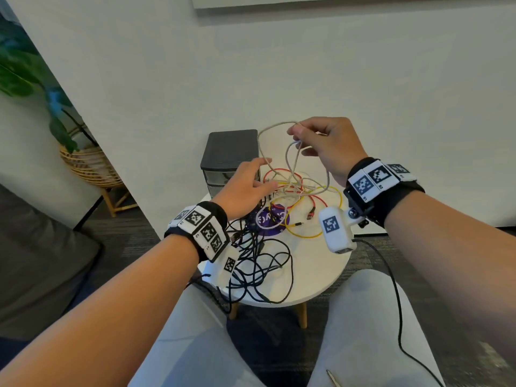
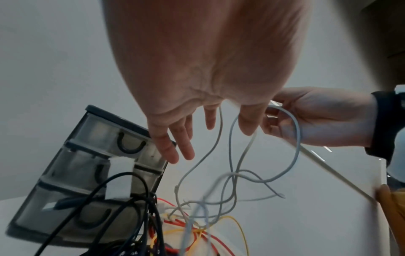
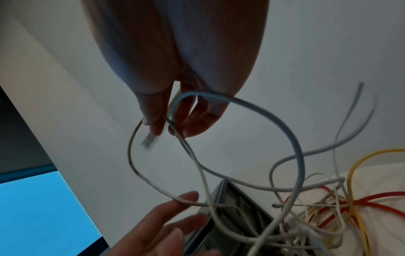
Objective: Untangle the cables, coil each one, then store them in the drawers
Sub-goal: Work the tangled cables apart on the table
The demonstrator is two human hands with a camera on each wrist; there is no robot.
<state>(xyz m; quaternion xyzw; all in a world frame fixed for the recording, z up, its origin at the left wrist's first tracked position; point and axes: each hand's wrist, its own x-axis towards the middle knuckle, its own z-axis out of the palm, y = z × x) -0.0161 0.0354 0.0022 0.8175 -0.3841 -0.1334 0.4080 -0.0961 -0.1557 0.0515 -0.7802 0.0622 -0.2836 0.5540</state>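
Note:
A tangle of cables lies on a small round white table (image 1: 321, 275): a red cable (image 1: 279, 171), a yellow cable (image 1: 339, 196), black cables (image 1: 265, 261) and a white cable (image 1: 259, 141). My right hand (image 1: 296, 132) is raised above the pile and pinches loops of the white cable (image 3: 282, 124) between thumb and fingers. My left hand (image 1: 265, 174) is spread with straight fingers, its fingertips (image 3: 186, 197) against the hanging white loop. A dark grey drawer unit (image 1: 229, 152) stands at the table's back, its drawers (image 2: 98, 155) closed.
A purple disc (image 1: 272, 219) lies under the cables. A plant in a wicker basket (image 1: 86, 166) stands at the left, and a dark sofa (image 1: 42, 261) is beside it. My knees (image 1: 363, 317) are at the table's near edge. A wall rises behind the table.

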